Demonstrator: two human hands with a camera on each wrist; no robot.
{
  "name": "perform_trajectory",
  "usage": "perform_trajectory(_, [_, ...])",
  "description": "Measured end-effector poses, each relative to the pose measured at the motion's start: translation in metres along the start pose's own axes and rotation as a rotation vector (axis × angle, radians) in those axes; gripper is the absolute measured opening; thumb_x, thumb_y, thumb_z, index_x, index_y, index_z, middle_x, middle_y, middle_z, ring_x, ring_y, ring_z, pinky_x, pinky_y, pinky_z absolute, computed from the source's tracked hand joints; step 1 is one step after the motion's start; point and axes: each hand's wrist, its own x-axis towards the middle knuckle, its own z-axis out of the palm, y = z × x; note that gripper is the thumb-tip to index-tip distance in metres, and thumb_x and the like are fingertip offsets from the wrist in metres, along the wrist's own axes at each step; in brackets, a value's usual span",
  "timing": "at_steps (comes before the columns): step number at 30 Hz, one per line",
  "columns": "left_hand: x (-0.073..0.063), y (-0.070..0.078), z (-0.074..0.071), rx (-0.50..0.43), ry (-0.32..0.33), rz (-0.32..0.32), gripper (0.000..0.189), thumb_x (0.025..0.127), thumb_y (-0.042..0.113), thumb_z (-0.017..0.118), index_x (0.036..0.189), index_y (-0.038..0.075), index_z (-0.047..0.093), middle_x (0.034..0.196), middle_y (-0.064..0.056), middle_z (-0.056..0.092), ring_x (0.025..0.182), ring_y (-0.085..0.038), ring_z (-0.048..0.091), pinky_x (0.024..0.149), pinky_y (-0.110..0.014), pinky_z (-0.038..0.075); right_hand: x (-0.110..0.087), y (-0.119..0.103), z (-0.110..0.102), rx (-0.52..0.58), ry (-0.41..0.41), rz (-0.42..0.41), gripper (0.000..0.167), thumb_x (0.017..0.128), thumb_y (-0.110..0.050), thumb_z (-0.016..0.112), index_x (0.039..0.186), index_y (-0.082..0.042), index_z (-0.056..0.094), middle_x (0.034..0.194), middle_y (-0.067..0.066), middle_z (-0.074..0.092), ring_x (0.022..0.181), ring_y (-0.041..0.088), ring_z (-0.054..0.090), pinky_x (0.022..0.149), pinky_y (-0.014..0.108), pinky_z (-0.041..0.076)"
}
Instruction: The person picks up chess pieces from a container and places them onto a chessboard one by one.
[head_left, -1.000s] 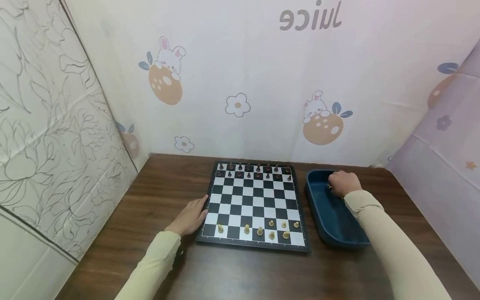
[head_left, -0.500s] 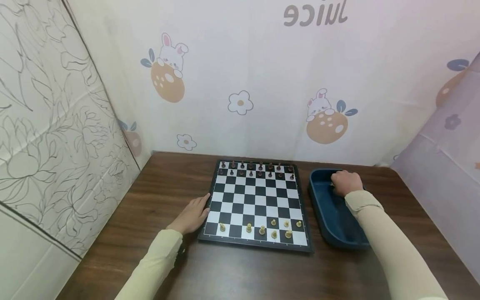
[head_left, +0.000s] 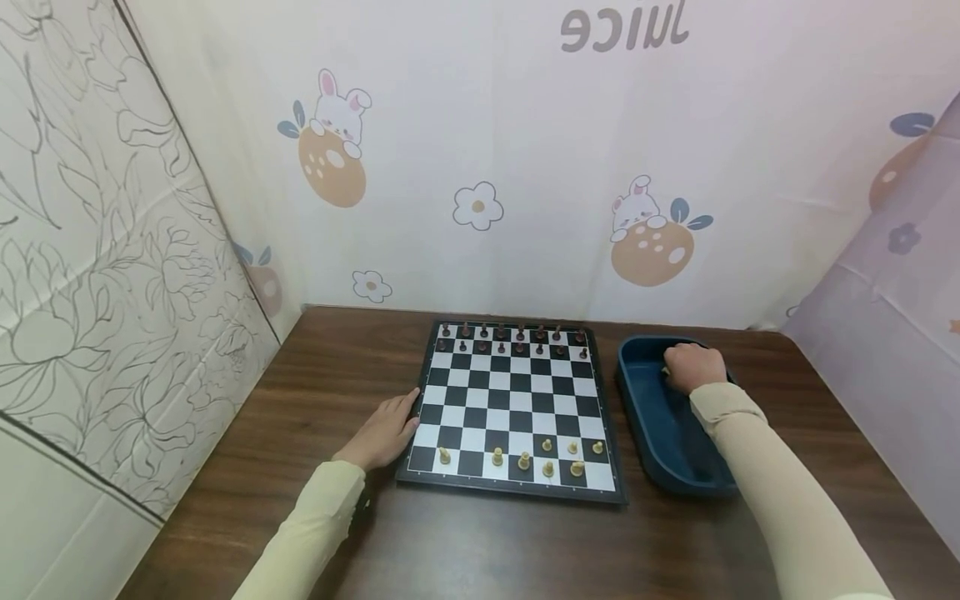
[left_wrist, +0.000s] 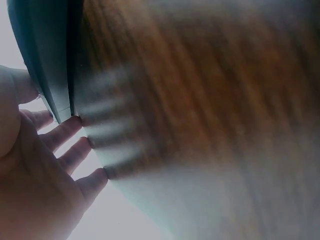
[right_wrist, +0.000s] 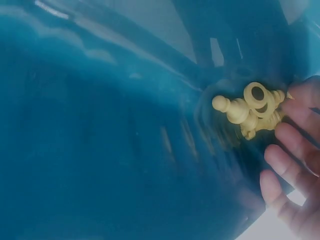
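Observation:
A black-and-white chessboard (head_left: 498,398) lies on the table, with my left hand (head_left: 381,433) against its left edge. In the left wrist view, the fingers (left_wrist: 67,132) are spread and the board's dark side (left_wrist: 47,45) shows beside them. My right hand (head_left: 695,368) reaches into the far end of a blue tray (head_left: 643,433). Seen from the right wrist, several cream chess pieces (right_wrist: 240,111) lie heaped in a corner of the tray. The right fingers (right_wrist: 280,160) are loosely bent and apart, and the upper fingertips touch the heap.
Dark red chess pieces (head_left: 520,333) stand in two rows along the board's far side. Several cream chess pieces (head_left: 524,461) stand near its front edge. The brown wooden table (head_left: 480,542) meets a printed wall covering (head_left: 420,258) at the back.
The right hand has shifted slightly within the far end of the tray. The left hand stays at the board's edge, and the head view has moved a little.

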Motion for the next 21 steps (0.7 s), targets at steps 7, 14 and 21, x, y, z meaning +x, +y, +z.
perform_trajectory(7, [0.000, 0.001, 0.002, -0.003, -0.003, -0.003, 0.056, 0.101, 0.028, 0.043, 0.150, 0.005, 0.027, 0.147, -0.018, 0.036, 0.135, -0.035, 0.032, 0.110, -0.050, 0.028, -0.001, 0.003, 0.002, 0.010, -0.004, 0.022, 0.026, 0.084, -0.007, 0.066, 0.061, -0.009, 0.054, 0.058, 0.006, 0.050, 0.051, 0.021, 0.049, 0.045, 0.042, 0.045])
perform_trajectory(14, [-0.001, 0.002, 0.001, -0.012, -0.003, -0.001, 0.056, 0.101, 0.026, 0.043, 0.150, 0.004, 0.027, 0.147, -0.019, 0.036, 0.135, -0.036, 0.032, 0.110, -0.050, 0.028, -0.002, 0.004, -0.002, 0.061, 0.016, 0.017, 0.033, 0.085, -0.011, 0.067, 0.056, -0.012, 0.050, 0.052, 0.003, 0.044, 0.048, 0.019, 0.044, 0.043, 0.036, 0.038])
perform_trajectory(21, [0.000, 0.000, -0.001, 0.000, -0.004, -0.014, 0.057, 0.102, 0.028, 0.042, 0.151, 0.005, 0.025, 0.148, -0.018, 0.035, 0.136, -0.035, 0.031, 0.111, -0.049, 0.027, 0.000, 0.001, -0.009, 0.039, 0.049, -0.021, 0.033, 0.081, -0.015, 0.073, 0.056, -0.014, 0.051, 0.055, 0.002, 0.044, 0.049, 0.017, 0.044, 0.041, 0.034, 0.037])
